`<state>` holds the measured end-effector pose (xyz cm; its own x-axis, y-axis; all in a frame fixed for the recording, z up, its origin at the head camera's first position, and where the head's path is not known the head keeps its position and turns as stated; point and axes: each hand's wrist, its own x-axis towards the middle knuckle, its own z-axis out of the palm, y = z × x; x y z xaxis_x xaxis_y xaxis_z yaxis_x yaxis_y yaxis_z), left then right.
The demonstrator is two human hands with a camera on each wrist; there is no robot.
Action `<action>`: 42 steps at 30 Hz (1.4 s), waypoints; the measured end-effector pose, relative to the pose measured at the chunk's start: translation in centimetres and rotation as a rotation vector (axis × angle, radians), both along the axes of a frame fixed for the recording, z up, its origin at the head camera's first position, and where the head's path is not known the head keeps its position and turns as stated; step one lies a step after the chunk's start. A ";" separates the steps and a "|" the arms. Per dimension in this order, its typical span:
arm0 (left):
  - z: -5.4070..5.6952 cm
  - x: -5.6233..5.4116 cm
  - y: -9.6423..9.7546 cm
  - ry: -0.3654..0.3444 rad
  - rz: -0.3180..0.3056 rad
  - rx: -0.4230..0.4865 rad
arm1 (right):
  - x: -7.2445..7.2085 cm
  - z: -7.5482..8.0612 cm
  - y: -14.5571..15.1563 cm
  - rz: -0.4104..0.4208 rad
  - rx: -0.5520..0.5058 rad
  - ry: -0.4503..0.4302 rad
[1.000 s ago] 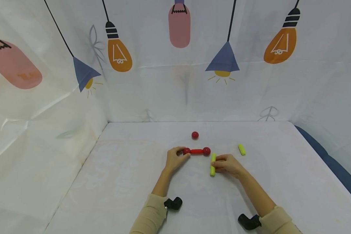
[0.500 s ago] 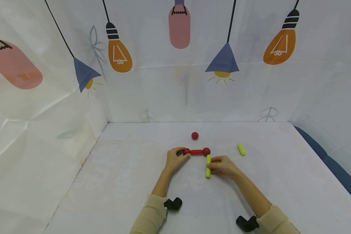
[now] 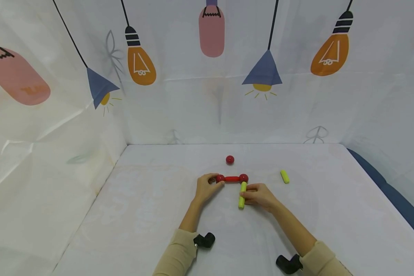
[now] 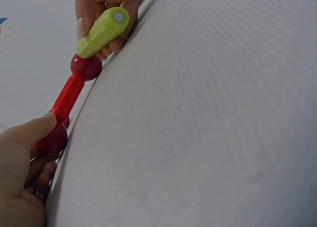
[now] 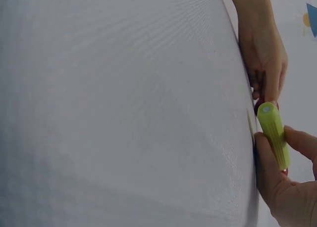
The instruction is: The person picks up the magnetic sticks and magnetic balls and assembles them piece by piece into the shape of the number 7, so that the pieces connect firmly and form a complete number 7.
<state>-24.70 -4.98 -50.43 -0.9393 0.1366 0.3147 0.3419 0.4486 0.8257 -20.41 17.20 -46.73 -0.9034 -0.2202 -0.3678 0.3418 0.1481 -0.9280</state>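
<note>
A red rod [image 3: 232, 179] with a dark red ball at each end lies on the white table. My left hand [image 3: 206, 188] grips the left ball [image 4: 52, 140] between thumb and fingers. With thumb and fingertips, my right hand [image 3: 261, 197] pinches a yellow-green rod [image 3: 242, 195], whose far end meets the right ball [image 3: 243, 178]. In the left wrist view that yellow-green rod slants up and away from the ball, and a round silvery spot shows on its free end. The right wrist view has the same rod [image 5: 274, 134] between thumb and finger.
A loose dark red ball [image 3: 230, 160] sits beyond the red rod. Another yellow-green rod [image 3: 285, 176] lies to the right of the right hand. The white table [image 3: 151, 214] ends at a printed curtain [image 3: 193, 111] behind and at the left.
My right hand has moved left with the yellow-green rod, bringing its far end to the right ball; the rod now tilts slightly. The left hand and the red rod stay put.
</note>
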 end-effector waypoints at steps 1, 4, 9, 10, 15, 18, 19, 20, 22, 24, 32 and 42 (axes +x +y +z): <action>0.0 0.0 0.0 -0.006 -0.001 0.000 | 0.0 0.0 0.0 -0.001 0.000 0.002; 0.0 0.0 0.0 -0.010 -0.001 -0.003 | 0.0 0.0 -0.1 -0.010 -0.005 0.005; 0.0 0.0 0.0 -0.009 0.006 -0.004 | 0.1 0.1 -0.1 -0.017 -0.007 0.009; 0.0 0.0 0.0 -0.008 0.007 -0.005 | 0.0 0.1 -0.2 -0.020 -0.004 0.007; -0.1 0.0 0.0 0.000 0.012 -0.009 | -0.1 0.1 -0.3 -0.037 0.017 -0.005; -0.1 0.0 0.0 0.001 0.017 -0.013 | -0.1 0.1 -0.3 -0.036 0.025 -0.003; -0.1 0.0 0.0 0.004 0.017 -0.013 | -0.1 0.1 -0.3 -0.035 0.025 -0.001; -0.1 0.0 0.0 0.008 0.017 -0.011 | -0.1 0.1 -0.3 -0.034 0.026 -0.001; 0.0 0.0 0.0 0.006 0.016 -0.007 | -0.1 0.2 -0.3 -0.031 0.029 0.001; 0.0 0.0 0.0 0.009 0.016 -0.002 | -0.1 0.2 -0.3 -0.031 0.031 0.001; 0.0 0.1 0.1 -0.009 0.012 0.009 | 0.0 0.2 -0.2 -0.036 0.023 -0.002; 0.0 0.1 0.1 -0.013 0.015 0.016 | 0.2 0.1 -0.2 -0.023 -0.004 -0.027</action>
<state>-24.61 -4.87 -50.42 -0.9451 0.1181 0.3046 0.3248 0.4404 0.8370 -20.20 17.04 -46.67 -0.8980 -0.2015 -0.3912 0.3698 0.1361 -0.9191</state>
